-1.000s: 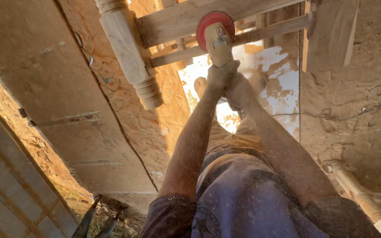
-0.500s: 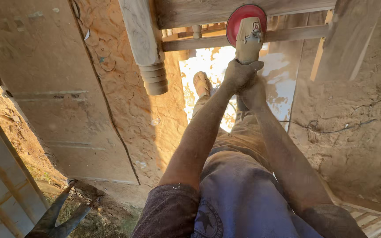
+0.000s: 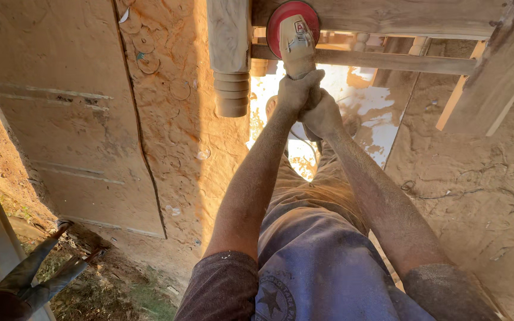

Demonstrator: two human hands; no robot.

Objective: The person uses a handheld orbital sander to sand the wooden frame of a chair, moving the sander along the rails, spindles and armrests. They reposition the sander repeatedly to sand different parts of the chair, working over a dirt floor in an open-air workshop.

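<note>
One dusty handheld sander with a round red disc point(image 3: 292, 37) sits at the upper centre of the frame, its long axis running up the picture, disc end pointing away toward a pale wooden frame rail point(image 3: 382, 16). Two hands: left hand point(image 3: 300, 90) and right hand point(image 3: 322, 116) both wrapped tight around its handle. One turned wooden leg point(image 3: 230, 56) hangs just left.

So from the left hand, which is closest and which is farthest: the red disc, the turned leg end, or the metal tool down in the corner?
1. Red disc, just above the left hand.
2. Leg end, to its left.
3. Metal tool, bottom-left corner.
</note>
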